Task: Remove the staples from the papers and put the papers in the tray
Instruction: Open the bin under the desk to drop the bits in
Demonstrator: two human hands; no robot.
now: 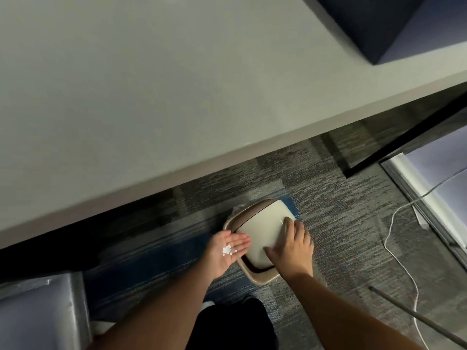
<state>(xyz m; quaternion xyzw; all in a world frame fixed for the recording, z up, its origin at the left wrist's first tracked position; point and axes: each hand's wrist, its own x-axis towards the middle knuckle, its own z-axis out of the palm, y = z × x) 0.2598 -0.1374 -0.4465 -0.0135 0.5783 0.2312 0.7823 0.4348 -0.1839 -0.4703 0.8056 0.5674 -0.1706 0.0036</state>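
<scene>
**Tipping the scraps into the bin**

Reaching down below the desk (141, 102), you have both hands at a beige bin (255, 278) that sits on the carpet (348, 223) in the lower middle of the frame. Your right hand (293, 245) lies flat with fingers spread on the bin's swing lid (262, 231), pressing it so a dark gap shows along the lid's left and lower edges. Your left hand (227, 248) is open, palm up, just beside the bin's left rim, and cups a few small white bits (227, 249); whether they are staples or paper scraps is too small to tell.

No papers and no tray appear anywhere in view, and the desk surface in the upper left of the frame shows nothing on it. This looks like a clean-up step: getting rid of what came off the papers.

Next, you would need to tilt the left palm over the gap while the right hand holds the lid down, so the bits fall inside and not onto the carpet. A white cable (394, 223) runs across the floor at the right, well apart from the bin.
</scene>
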